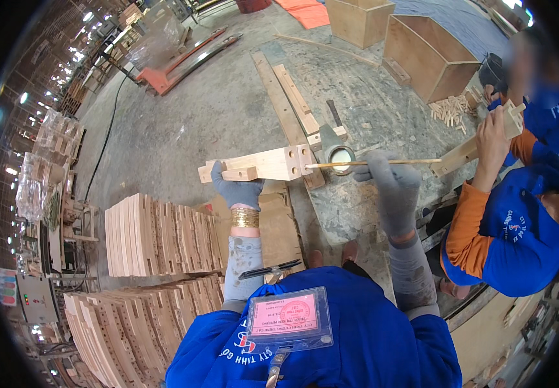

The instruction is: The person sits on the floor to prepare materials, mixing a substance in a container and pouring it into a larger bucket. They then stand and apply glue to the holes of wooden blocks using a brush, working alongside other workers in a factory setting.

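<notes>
My left hand (pixel 236 189), in a grey glove, is closed from below around pale wooden pieces (pixel 263 164). Round holes show in their right-hand ends. My right hand (pixel 392 194), also gloved, grips a thin wooden stick (pixel 415 161) with the fingers bent round it. The stick lies nearly level, and its whitish left tip meets the end of the wood by a hole. Between my hands a round pot (pixel 341 157) with white liquid inside stands on the worktop (pixel 331 210), partly behind the stick.
Stacked wooden parts (pixel 163 236) stand at my left. Long boards (pixel 286 107) and a hammer (pixel 334 113) lie ahead. A heap of dowels (pixel 451 111) sits near a plywood box (pixel 425 58). At right, a co-worker's hand (pixel 491 139) holds a wooden piece (pixel 458 155). A red pallet jack (pixel 163 77) stands far left.
</notes>
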### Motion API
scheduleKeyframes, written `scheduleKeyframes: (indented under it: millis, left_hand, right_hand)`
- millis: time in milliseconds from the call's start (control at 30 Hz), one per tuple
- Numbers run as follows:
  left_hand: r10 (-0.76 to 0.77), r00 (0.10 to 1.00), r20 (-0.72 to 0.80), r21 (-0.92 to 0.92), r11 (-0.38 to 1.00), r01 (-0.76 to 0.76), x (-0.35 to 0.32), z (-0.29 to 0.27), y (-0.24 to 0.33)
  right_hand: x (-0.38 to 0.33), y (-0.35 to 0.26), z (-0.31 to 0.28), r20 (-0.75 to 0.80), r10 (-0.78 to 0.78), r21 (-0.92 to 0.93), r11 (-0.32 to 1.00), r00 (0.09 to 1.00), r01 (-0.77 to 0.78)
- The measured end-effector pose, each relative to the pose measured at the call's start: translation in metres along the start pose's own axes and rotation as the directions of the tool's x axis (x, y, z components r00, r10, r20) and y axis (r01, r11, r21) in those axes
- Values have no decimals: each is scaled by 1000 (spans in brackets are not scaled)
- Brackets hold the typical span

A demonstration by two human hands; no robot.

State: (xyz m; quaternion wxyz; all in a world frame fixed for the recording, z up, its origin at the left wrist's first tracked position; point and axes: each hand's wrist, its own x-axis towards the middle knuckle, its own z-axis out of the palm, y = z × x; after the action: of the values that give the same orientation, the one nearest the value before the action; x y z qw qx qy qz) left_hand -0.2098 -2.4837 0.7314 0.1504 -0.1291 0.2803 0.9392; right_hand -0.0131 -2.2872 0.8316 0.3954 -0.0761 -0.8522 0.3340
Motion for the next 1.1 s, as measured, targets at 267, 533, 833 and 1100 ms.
scheduleKeyframes:
  millis: [267,533,833,1100]
  left_hand:
    - [9,1000,2,33,999,-9,-2,5,0]
    - [42,999,31,46,998,-43,-9,12,0]
    - [24,1000,-14,48,999,-23,-1,16,-1]
    - [-182,934,307,258,961,102,17,103,-100]
  right_hand:
    - [7,3,-3,-114,27,79,997,993,-18]
    - [13,0,9,-105,27,199,980,994,-6]
    - [6,6,-26,-156,330,513,833,931,-209]
    - [-29,15,-60,-412,312,178,949,856,-260]
